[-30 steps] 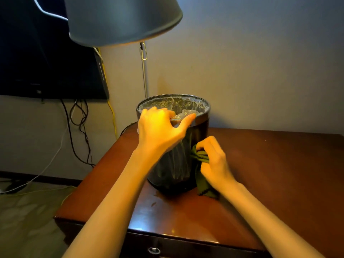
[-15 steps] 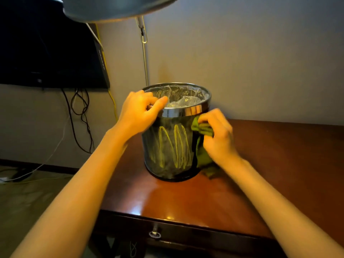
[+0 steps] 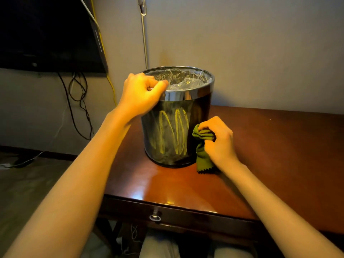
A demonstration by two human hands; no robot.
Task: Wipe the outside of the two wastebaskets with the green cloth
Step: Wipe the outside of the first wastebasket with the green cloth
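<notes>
A dark, glossy wastebasket (image 3: 173, 131) with a chrome rim and a clear plastic liner stands on the wooden table (image 3: 270, 149). My left hand (image 3: 141, 94) grips the rim on its near left side, thumb over the edge. My right hand (image 3: 217, 140) holds the bunched green cloth (image 3: 202, 146) against the basket's lower right side, and the cloth's zigzag hem hangs down to the tabletop. Only one wastebasket is in view.
The table backs onto a pale wall and has a drawer with a metal pull (image 3: 155, 216) at its front edge. A lamp pole (image 3: 143, 34) rises behind the basket. A dark TV (image 3: 46, 34) with hanging cables (image 3: 80, 101) is on the left.
My right hand has slid the cloth down the basket's right side from just under the rim to near its base. My left hand keeps its grip on the rim. The view has tilted down.
</notes>
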